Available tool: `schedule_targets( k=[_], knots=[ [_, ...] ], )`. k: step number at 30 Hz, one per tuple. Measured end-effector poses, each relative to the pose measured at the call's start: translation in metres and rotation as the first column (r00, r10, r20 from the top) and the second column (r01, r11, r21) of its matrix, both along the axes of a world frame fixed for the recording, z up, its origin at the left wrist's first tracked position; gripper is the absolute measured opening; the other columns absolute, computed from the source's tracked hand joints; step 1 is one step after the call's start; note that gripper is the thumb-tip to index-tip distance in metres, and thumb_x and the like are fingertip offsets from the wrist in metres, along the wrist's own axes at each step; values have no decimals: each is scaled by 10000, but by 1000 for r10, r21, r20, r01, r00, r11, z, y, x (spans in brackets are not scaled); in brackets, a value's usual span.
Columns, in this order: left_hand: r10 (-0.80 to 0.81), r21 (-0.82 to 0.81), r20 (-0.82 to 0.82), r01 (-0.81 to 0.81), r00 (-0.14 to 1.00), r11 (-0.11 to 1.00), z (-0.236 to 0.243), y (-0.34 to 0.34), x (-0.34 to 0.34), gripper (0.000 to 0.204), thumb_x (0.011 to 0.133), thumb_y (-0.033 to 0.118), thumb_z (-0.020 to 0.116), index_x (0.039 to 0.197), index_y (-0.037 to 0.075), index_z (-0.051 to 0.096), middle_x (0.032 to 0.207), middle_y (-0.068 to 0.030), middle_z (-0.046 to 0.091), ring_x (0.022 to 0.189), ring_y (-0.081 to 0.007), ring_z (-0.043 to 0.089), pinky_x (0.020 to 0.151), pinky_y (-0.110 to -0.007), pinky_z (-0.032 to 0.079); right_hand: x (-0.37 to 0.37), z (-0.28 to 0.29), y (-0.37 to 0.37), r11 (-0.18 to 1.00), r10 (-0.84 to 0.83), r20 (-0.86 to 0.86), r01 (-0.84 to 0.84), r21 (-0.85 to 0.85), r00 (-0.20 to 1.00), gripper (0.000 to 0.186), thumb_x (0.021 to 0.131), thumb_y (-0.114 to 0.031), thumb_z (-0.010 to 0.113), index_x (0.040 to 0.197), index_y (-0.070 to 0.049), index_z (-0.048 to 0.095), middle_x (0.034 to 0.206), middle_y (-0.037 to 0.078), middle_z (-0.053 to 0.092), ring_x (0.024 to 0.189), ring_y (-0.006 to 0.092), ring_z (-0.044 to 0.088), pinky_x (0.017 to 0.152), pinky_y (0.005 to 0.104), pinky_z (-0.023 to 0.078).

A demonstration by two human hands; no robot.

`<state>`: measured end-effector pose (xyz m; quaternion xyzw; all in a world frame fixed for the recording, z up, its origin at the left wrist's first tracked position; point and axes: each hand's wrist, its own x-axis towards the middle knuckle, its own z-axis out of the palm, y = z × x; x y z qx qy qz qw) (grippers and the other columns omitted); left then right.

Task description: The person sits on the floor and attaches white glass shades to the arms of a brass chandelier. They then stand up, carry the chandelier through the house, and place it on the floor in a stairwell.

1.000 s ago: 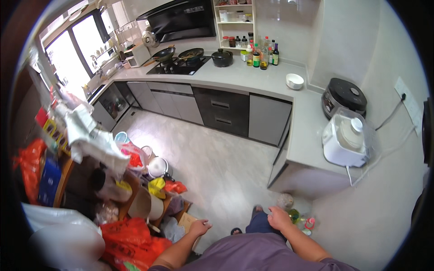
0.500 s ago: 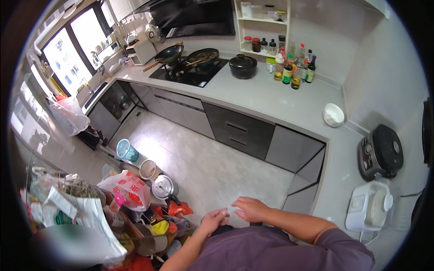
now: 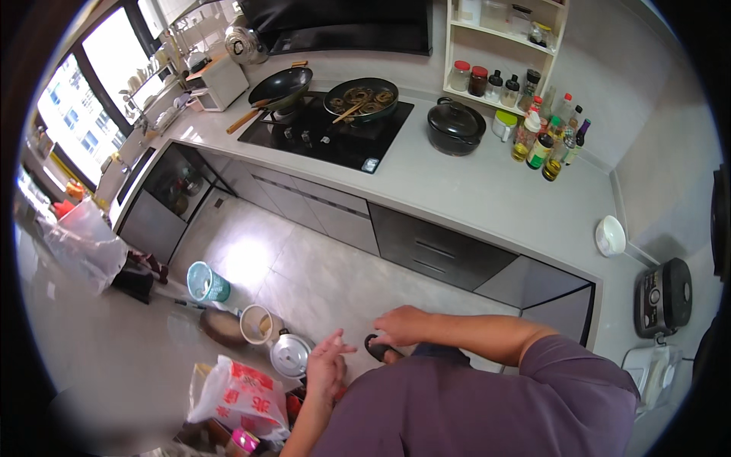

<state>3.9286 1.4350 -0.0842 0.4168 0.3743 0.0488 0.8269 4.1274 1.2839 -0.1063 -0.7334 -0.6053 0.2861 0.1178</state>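
Note:
My left hand [image 3: 327,367] hangs in front of my body at the lower middle, its fingers apart and nothing visible in them. To its right, my right hand [image 3: 403,326] reaches across with fingers bent downward and somewhat spread; I see nothing held there either. The two hands do not touch. Below the right hand a foot in a dark slipper [image 3: 375,349] shows on the floor. Nearest to the left hand on the floor is a silver lidded pot [image 3: 291,356].
On the counter [image 3: 487,190] stand a frying pan [image 3: 361,97] of browned food, a wok [image 3: 280,85], a black lidded pot [image 3: 455,126], bottles [image 3: 541,151] and a white bowl [image 3: 610,236]. A teal basket [image 3: 208,282], a beige bucket [image 3: 260,326] and a plastic bag [image 3: 242,396] are lower left.
My hands have moved apart from being close together. The view has shifted toward the stove, so the cluttered rack at lower left is mostly out of sight and my foot now shows.

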Motion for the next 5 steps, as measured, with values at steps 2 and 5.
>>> schedule_targets(
  k=[2,5],
  knots=[
    [-27,-74,2,27,1000,997,-22,58,14,420,980,243,603,1298,-27,554,917,-156,714,417,-96,431,396,-235,351,37,-32,12,999,-12,27,13,-39,1000,294,869,-333,657,1000,-69,656,1027,136,676,1024,320,638,845,450,517],
    [148,84,-125,-138,981,987,-12,118,25,459,968,215,623,1342,-31,522,927,-192,717,376,-96,414,378,-223,348,59,-19,53,980,-191,20,191,-56,981,315,853,-325,680,1077,-108,638,1057,158,659,1028,345,631,863,451,511]
  ],
)
